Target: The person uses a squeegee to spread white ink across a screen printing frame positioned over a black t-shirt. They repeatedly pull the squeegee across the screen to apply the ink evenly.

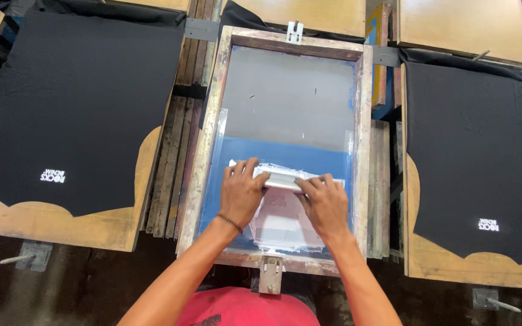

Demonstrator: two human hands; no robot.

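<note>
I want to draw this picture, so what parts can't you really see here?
Head view:
- Squeegee: its middle is covered by the left hand and right hand.
- What lies under the wooden screen frame: hidden by the mesh and white ink.
- Black cloth on the right: cut off by the picture edge.
- Small white prints on both cloths: too small to make out.

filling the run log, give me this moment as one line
left hand on squeegee | right hand on squeegee | squeegee on framed screen | black fabric on left board
</note>
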